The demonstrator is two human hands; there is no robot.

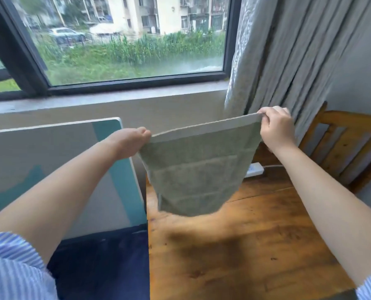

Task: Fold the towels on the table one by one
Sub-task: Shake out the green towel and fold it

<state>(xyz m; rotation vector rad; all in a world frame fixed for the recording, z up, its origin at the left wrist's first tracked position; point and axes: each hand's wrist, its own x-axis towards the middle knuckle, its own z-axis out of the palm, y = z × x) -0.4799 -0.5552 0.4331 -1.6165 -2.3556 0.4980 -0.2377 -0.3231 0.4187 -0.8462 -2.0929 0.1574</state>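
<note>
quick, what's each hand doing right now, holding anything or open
Left hand: closed, pinching the left top corner of the green towel.
Right hand: closed, pinching the towel's right top corner; the towel hangs above the wooden table.

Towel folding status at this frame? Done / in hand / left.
Done: nothing visibly finished; no folded towel lies on the wooden table.
In hand: one green towel hangs in the air over the table, the left hand and right hand each pinching a top corner. It already looks doubled over.
Left: laying it down and finishing the folds. No other towels are in view.
</note>
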